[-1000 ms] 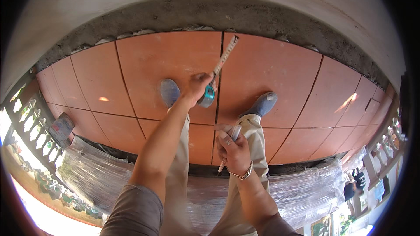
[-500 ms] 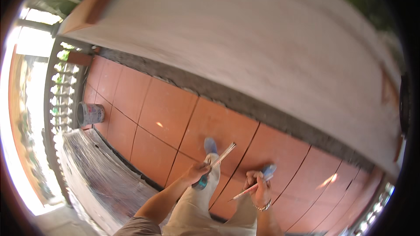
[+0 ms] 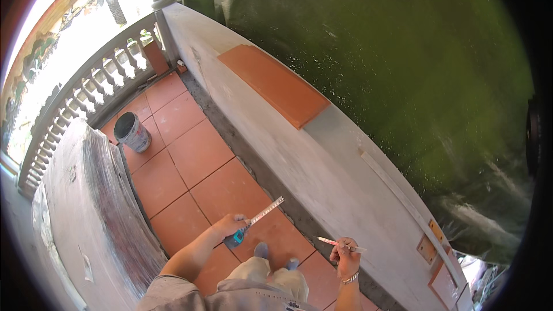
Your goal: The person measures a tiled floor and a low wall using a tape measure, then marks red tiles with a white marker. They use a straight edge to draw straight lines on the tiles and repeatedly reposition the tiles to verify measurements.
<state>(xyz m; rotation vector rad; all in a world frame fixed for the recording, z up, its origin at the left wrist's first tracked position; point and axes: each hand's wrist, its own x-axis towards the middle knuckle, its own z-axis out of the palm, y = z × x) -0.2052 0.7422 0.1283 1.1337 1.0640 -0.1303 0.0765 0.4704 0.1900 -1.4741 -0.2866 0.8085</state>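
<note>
My left hand (image 3: 228,226) is closed round a turquoise and dark tape measure (image 3: 234,239). A length of its blade (image 3: 267,210) sticks out toward the wall, over the tiled floor (image 3: 222,187). In my right hand (image 3: 347,260), below a metal wristband, a thin red and white pencil or marker (image 3: 328,242) is pinched. Its pointed end faces left, toward the blade but apart from it. Both hands are held above the floor, with the right one in front of the grey mortar strip (image 3: 271,181) along the wall's foot.
A stained bucket (image 3: 140,138) stands on the tiles at far left, near a balustrade (image 3: 95,89). Plastic sheeting (image 3: 109,196) covers a low wall at left. An orange tile (image 3: 273,83) and a long straight strip (image 3: 406,204) lie on the pale wall (image 3: 340,173). Green sheeting (image 3: 374,52) hangs beyond.
The view has swung up and to the right, showing the tile on the wall and the green sheeting. Both hands keep their holds; the pencil or marker's tip now angles upward instead of downward.
</note>
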